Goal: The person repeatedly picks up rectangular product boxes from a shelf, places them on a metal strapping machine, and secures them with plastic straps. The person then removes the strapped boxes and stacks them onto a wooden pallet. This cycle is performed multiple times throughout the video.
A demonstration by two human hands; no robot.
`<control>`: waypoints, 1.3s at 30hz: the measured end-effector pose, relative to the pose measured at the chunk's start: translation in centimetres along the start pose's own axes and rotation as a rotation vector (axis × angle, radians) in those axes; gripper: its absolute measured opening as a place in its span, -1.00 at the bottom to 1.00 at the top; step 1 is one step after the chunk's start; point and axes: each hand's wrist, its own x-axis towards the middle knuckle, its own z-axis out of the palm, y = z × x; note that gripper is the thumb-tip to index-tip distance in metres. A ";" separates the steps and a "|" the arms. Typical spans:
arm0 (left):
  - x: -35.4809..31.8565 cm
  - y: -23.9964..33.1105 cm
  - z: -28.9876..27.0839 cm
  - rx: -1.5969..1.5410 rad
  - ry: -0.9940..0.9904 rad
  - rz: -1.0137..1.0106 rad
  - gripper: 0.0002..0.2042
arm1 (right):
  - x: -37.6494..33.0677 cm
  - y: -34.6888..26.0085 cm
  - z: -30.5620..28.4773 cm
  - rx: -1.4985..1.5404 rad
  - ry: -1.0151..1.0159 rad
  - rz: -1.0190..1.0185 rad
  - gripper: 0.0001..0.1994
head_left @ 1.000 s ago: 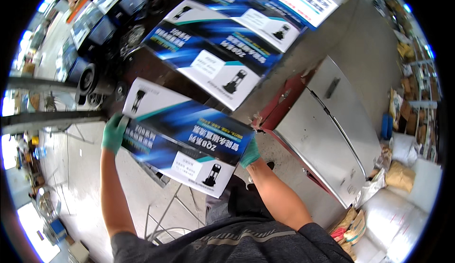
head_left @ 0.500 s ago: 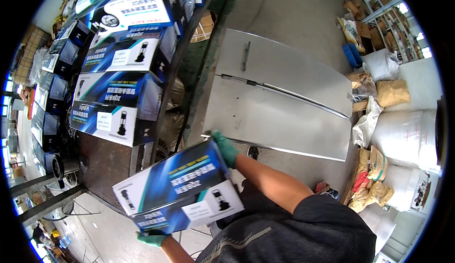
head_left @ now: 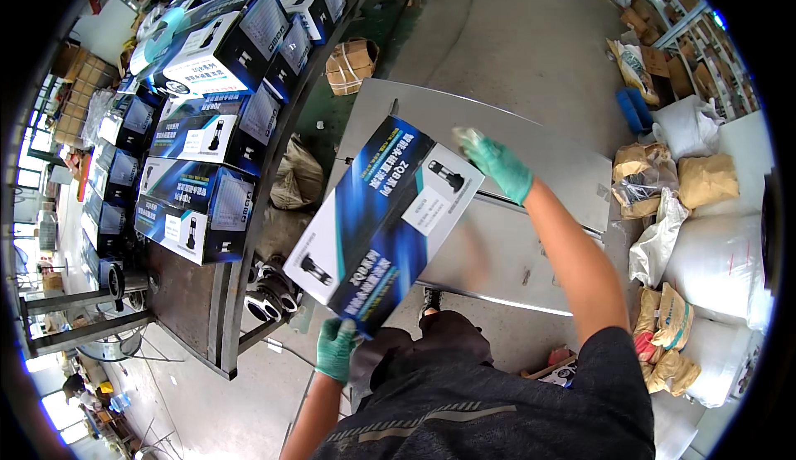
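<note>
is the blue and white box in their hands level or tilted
Tilted. The blue and white box slants: the left hand grips its low near corner, the right hand its raised far corner, above the grey metal table.

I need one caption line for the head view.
Two green-gloved hands, left hand and right hand, hold a blue-and-white box.

Stacked boxes crowd bench (left); sheet-metal tabletop open, sacks beyond

Bright, even daylight from windows at far left; soft shadows; strong fisheye bending, black rim; slight motion blur.
</note>
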 end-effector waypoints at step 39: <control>13.9 14.3 1.4 0.766 -0.868 -0.024 -0.13 | -2.7 8.2 6.7 0.320 0.518 0.095 -0.44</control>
